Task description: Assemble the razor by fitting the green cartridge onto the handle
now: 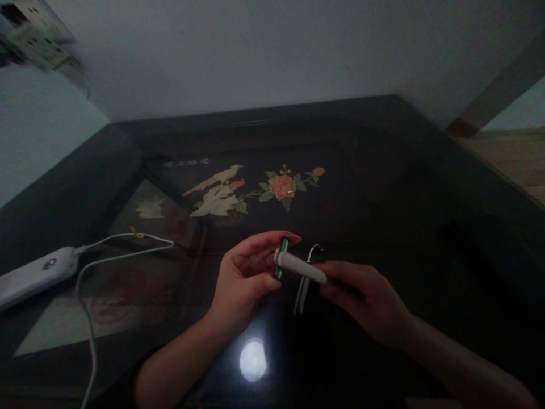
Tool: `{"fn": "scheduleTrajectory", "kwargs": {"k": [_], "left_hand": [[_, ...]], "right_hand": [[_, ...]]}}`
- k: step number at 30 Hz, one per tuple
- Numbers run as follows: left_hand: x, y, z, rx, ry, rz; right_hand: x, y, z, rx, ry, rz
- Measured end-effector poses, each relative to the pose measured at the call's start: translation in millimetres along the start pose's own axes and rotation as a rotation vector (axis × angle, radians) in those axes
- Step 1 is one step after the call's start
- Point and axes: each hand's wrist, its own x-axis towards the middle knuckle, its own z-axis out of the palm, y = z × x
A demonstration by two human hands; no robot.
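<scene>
My left hand (247, 272) pinches a small green flat piece (281, 257) between thumb and fingertips, at the end of a white cylindrical handle (300, 268). My right hand (361, 295) grips the other end of that white handle. The two hands meet above the dark glossy table (383, 199). Under the handle, a thin metal tool with a hooked tip (307, 272) lies on the tabletop, partly hidden by my right hand.
A white power bank (34, 275) with a white cable (110, 250) lies at the left edge. The tabletop carries an inlaid bird and flower picture (251, 190). A bright lamp reflection (252, 360) shows near the front. A wall stands behind the table.
</scene>
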Motion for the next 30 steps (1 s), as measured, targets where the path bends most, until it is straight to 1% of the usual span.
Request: {"fn": "scheduleTrajectory", "kwargs": {"k": [1, 2, 6, 7, 10, 11, 13, 15, 16, 20, 21, 24, 25, 26, 30], "left_hand": [[0.4, -0.2, 0.0, 0.008, 0.004, 0.004], [0.7, -0.5, -0.2, 0.012, 0.009, 0.009], [0.8, -1.7, -1.4, 0.014, 0.017, 0.007], [0.7, -1.8, -1.6, 0.013, 0.011, 0.010], [0.2, -1.9, -2.2, 0.002, -0.022, 0.027], [0.1, -2.0, -2.5, -0.005, -0.032, 0.026], [0.0, -2.3, -3.0, -0.017, -0.047, 0.020], [-0.2, -2.6, -3.4, -0.018, -0.038, 0.015], [-0.2, -2.6, -3.5, -0.011, -0.028, 0.018], [-0.1, -1.5, -2.5, 0.025, -0.001, 0.038], [0.0, -1.2, -2.2, 0.029, -0.003, 0.038], [0.3, -1.2, -1.8, 0.029, 0.004, 0.032], [0.5, -1.4, -2.0, 0.031, 0.007, 0.031], [0.6, -1.7, -2.2, 0.032, 0.007, 0.033], [1.0, -2.6, -3.1, 0.027, -0.046, 0.061]], "right_hand": [[-0.1, 0.2, 0.1, 0.017, -0.031, -0.016], [-0.2, 0.4, 0.3, 0.020, -0.031, -0.015], [-0.1, 0.9, 1.2, -0.057, 0.107, 0.086], [-0.1, 0.8, 1.2, -0.058, 0.102, 0.085], [-0.3, -0.2, 0.9, -0.010, -0.002, 0.013], [-0.4, -0.4, 0.7, -0.001, -0.017, -0.001], [-0.4, -0.4, 0.2, -0.014, 0.027, 0.021], [-0.2, 0.0, -0.5, -0.041, 0.099, 0.066], [-0.1, 0.2, -0.8, -0.045, 0.109, 0.071], [0.6, 0.6, -0.9, 0.017, -0.025, -0.008], [0.9, 0.6, -0.6, 0.028, -0.024, -0.006], [1.4, 0.9, 0.3, 0.008, 0.092, 0.066], [1.2, 1.0, 0.4, -0.002, 0.111, 0.085], [0.8, 1.1, 0.5, -0.004, 0.103, 0.089], [-1.9, 2.3, 0.7, 0.022, -0.056, 0.017]]}}
